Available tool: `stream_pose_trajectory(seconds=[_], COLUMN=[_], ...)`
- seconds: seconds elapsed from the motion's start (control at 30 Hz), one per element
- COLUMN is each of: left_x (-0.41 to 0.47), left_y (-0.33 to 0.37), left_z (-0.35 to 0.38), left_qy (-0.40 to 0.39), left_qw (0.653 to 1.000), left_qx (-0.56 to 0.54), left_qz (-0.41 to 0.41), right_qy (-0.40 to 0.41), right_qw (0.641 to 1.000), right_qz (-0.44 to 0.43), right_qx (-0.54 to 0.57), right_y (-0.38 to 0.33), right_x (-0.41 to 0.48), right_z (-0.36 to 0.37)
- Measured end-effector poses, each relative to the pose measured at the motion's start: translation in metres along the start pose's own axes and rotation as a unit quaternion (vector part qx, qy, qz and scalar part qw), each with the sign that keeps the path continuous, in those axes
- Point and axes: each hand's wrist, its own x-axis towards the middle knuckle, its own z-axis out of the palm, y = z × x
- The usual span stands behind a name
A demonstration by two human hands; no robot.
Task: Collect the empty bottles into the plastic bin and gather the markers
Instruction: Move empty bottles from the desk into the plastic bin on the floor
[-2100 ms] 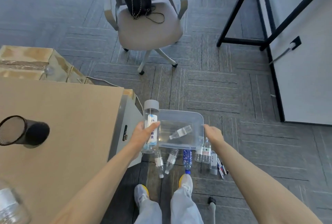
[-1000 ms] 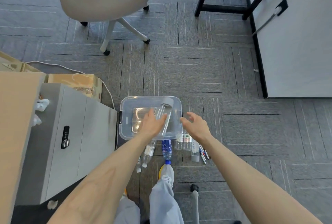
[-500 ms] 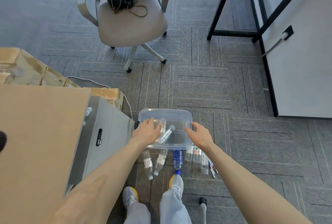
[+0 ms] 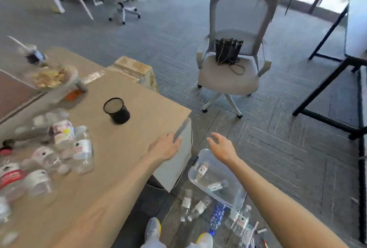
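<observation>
Head view showed both hands free. The left hand [image 4: 165,147] hung over the right edge of the tan surface [image 4: 139,128], fingers straight and holding nothing. The right hand [image 4: 222,146] hovered above the clear plastic bin [image 4: 191,175] on the floor, fingers loosely spread and empty. Two small clear bottles [image 4: 218,185] lay inside the bin. More labelled bottles [image 4: 190,207] and thin markers [image 4: 257,230] lay on the floor at its near side. A blurred cluster of clear empty bottles [image 4: 65,148] crowded the surface's left edge, probably the reason both hands were kept empty. A black mesh cup [image 4: 117,111] stood mid-surface, probably meant for the markers.
</observation>
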Motion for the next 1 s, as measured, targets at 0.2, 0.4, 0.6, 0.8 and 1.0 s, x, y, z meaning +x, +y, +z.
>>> stream_pose_trajectory(seconds=[0.2,0.4,0.6,0.8,1.0], left_x=[-0.070,-0.159,-0.227,-0.279,-0.321], left_y=[-0.130,-0.278,-0.406,-0.509,-0.567], left_z=[-0.059,-0.075,-0.073,-0.061,-0.033], left_qy=[0.091,0.166,0.200,0.230,0.242], left_qw=[0.987,0.955,0.924,0.870,0.784], left_qx=[-0.070,-0.137,-0.197,-0.292,-0.352], left_qz=[-0.110,-0.205,-0.259,-0.324,-0.451], right_qy=[-0.097,-0.186,-0.222,-0.264,-0.316], right_qw=[0.982,0.946,0.918,0.883,0.862], right_qz=[-0.148,-0.248,-0.292,-0.341,-0.343], right_qx=[-0.069,-0.098,-0.148,-0.187,-0.197], right_y=[-0.121,-0.232,-0.309,-0.364,-0.386], right_x=[-0.019,-0.058,-0.121,-0.158,-0.182], right_z=[0.090,0.231,0.354,0.457,0.532])
